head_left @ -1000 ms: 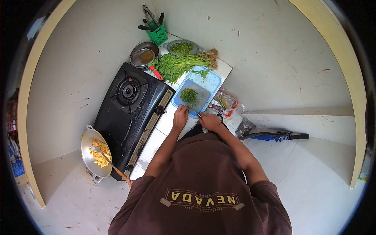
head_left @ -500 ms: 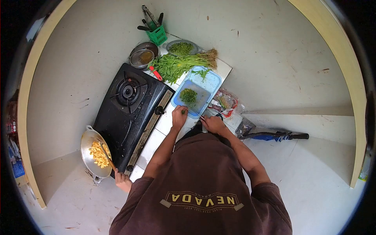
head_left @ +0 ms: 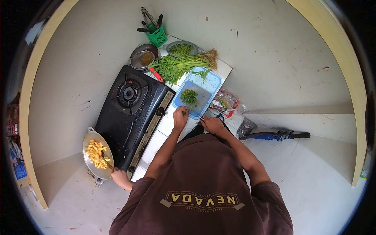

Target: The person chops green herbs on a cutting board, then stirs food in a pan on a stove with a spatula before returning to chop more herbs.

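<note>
My left hand (head_left: pixel 180 118) is closed around a small bunch of greens (head_left: pixel 184 112) at the near edge of a light blue plastic tray (head_left: pixel 214 87). To its right, my right hand (head_left: pixel 213 125) grips what looks like a small knife (head_left: pixel 201 118), its thin blade pointing toward the left hand; the handle is hidden by the fingers. A heap of chopped greens (head_left: pixel 189 96) lies in the tray, and a few loose leaves (head_left: pixel 202 73) rest at its far end.
Leafy stalks with roots (head_left: pixel 184 64) lie beyond the tray, near a plate (head_left: pixel 181 48) of chopped greens. Left is a black gas stove (head_left: pixel 129 113). Another person's hand (head_left: pixel 122 179) holds a utensil in a wok (head_left: pixel 91 137) of yellow pieces. Plastic bags (head_left: pixel 227 102) sit right.
The other person's hand has shifted, moving the utensil lower among the yellow pieces in the wok. My two hands keep nearly the same place and grip.
</note>
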### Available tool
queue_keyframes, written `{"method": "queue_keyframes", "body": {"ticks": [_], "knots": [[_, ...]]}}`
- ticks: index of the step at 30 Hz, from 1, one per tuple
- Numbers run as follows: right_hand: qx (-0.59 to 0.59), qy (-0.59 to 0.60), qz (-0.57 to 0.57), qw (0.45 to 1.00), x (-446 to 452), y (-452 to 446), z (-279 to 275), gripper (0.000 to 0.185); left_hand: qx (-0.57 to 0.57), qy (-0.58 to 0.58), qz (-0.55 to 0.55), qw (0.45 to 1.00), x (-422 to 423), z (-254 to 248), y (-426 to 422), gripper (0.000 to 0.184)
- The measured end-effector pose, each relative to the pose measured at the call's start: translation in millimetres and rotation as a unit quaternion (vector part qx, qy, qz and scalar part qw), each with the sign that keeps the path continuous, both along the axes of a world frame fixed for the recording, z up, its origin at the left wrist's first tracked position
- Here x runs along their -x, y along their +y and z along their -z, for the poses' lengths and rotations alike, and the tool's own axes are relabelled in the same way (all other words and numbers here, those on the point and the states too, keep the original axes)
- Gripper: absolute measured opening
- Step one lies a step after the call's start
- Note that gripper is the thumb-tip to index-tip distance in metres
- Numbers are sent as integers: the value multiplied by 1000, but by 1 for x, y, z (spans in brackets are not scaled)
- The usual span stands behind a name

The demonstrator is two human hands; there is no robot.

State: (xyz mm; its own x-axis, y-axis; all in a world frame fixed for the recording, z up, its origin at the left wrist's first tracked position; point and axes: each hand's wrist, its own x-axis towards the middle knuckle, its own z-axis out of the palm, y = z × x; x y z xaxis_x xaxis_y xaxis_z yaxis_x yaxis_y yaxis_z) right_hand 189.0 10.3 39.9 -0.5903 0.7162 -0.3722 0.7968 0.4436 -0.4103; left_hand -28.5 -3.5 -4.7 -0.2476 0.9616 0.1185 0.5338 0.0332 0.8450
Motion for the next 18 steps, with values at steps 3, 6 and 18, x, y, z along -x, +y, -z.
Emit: {"method": "queue_keyframes", "body": {"ticks": [3, 6, 18], "knots": [[14, -12, 5, 1000, -1, 4, -3, 43, 13, 16, 17, 1000, 1, -1, -2, 6], [9, -18, 9, 1000, 4, 6, -3, 44, -7, 26, 17, 1000, -1, -1, -1, 5], [-16, 23, 5, 1000, 3, 0, 20, 43, -28, 71, 70, 995, -1, -10, -8, 8]]}}
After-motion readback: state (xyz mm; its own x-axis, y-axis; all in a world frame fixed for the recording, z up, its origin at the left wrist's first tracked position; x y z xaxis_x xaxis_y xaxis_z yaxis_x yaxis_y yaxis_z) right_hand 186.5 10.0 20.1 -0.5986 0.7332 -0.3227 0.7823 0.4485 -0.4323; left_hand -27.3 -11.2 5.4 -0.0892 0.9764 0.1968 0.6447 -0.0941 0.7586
